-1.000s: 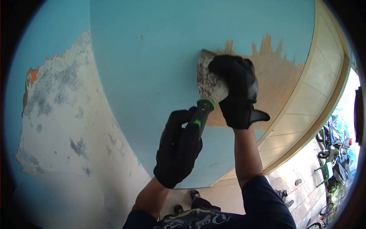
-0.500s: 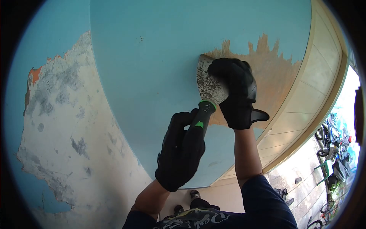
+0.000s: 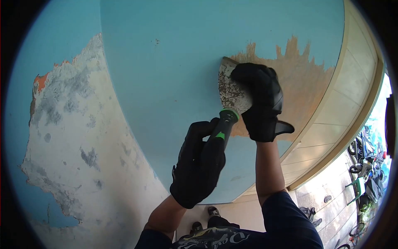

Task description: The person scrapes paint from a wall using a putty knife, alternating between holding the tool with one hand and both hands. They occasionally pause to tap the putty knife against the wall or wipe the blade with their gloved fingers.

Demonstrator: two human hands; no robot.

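Note:
My left hand [image 3: 198, 164], in a black glove, is wrapped round the dark handle with green accents of a putty knife [image 3: 234, 89]. The knife points up, its wide blade speckled with whitish residue. My right hand [image 3: 261, 97], gloved in black too, is closed over the right side of the blade, its fingers curled against the metal. Some fingertips are hidden by the glove's own bulk. Behind the blade is a light-blue wall [image 3: 166, 83] with a brownish, ragged-edged patch [image 3: 304, 79] to the right of the hand.
On the left, another wall face has a large whitish-grey patch [image 3: 74, 137] with peeled paint edges. A cream tiled border [image 3: 331, 112] curves down the right. Beyond it lie paving [image 3: 327, 186], a green plastic chair [image 3: 357, 189] and parked motorcycles [image 3: 365, 166].
The view has shifted slightly, so the wall patches sit a little further right. Both hands keep their hold on the putty knife, with hardly any other movement.

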